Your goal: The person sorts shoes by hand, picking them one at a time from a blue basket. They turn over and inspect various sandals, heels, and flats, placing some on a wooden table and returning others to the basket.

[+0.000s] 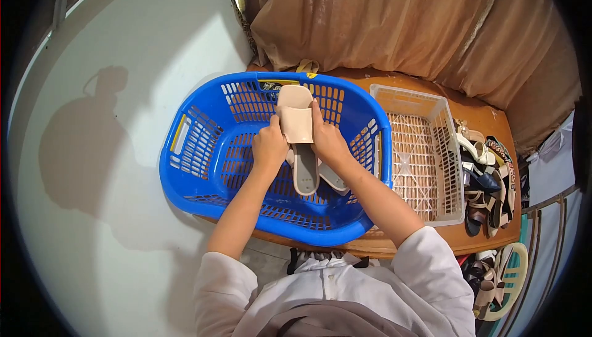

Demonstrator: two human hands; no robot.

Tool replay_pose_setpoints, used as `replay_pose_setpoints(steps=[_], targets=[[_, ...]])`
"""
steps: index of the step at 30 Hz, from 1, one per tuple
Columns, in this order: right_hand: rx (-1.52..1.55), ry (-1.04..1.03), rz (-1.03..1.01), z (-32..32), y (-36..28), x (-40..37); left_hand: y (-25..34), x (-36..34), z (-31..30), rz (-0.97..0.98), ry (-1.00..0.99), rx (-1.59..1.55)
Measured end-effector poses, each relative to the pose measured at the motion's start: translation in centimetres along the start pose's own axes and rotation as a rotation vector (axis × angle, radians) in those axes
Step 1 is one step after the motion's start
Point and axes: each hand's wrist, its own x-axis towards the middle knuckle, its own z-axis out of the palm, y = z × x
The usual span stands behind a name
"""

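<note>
My left hand point(270, 144) and my right hand point(329, 142) grip a beige open-toe slide sandal point(296, 125) from its two sides, over the blue plastic basket point(185, 198). The sandal's square toe points away from me, and its wide glossy band lies between my thumbs. A grey sole point(305, 173) with a rounded end extends below the band toward me. Partly hidden behind my right wrist, a second pale sandal point(333, 180) shows inside the basket.
Right of the basket stands a clear slatted crate point(457, 183) on the orange-brown table point(487, 115). Several sandals point(487, 180) are piled beyond it. More footwear point(487, 287) sits on a pale green chair point(521, 275) at lower right. A brown curtain point(394, 22) hangs behind.
</note>
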Motion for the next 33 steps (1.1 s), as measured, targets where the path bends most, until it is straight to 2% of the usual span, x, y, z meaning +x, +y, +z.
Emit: replay_pose_setpoints(steps=[4, 7, 10, 13, 15, 19, 22, 23, 24, 25, 27, 31, 32, 33], targets=[[0.036, 0.062, -0.074, 0.9, 0.3, -0.1, -1.0, -0.2, 0.0, -0.07, -0.066, 0.089], [0.032, 0.077, -0.057, 1.1, 0.2, 0.0, -1.4, -0.1, 0.6, 0.041, -0.028, 0.053], [0.005, 0.059, -0.033, 1.0, 0.6, 0.2, -2.6, 0.7, 1.9, 0.125, 0.002, -0.137], [-0.021, -0.001, -0.014, 0.4, 0.5, 0.4, -3.3, 1.3, 2.7, 0.124, -0.001, -0.323], [-0.006, -0.043, 0.017, 0.1, 0.4, 0.4, -3.2, 1.3, 2.6, 0.034, -0.068, -0.431], [0.118, 0.054, 0.074, 0.0, 0.3, 0.4, -0.4, 0.7, -0.3, -0.283, -0.259, -0.671], [0.263, 0.192, 0.081, 0.8, 1.6, 0.6, -1.9, 0.4, 2.4, -0.08, -0.22, -0.435], [0.285, 0.234, 0.086, 0.9, 1.8, 0.7, -2.4, 0.1, 3.1, -0.035, -0.297, -0.41], [0.307, 0.276, 0.091, 0.9, 2.1, 0.8, -1.2, -0.1, 2.2, -0.107, -0.411, -0.45], [0.357, 0.224, 0.204, 1.0, 2.4, 1.0, -0.6, -0.5, 2.2, -0.071, -0.433, -0.433], [0.422, 0.256, 0.257, 1.0, 2.5, 1.2, 0.2, -0.9, 2.9, -0.063, -0.534, -0.429], [0.389, 0.181, 0.236, 0.8, 2.4, 1.2, -0.3, -1.0, 4.7, 0.051, -0.465, -0.5], [0.448, 0.148, 0.208, 0.8, 2.4, 1.2, -1.3, -1.2, 6.1, 0.049, -0.272, -0.557], [0.508, 0.113, 0.182, 1.0, 2.5, 1.2, -0.7, -1.1, 4.4, -0.051, -0.354, -0.557]])
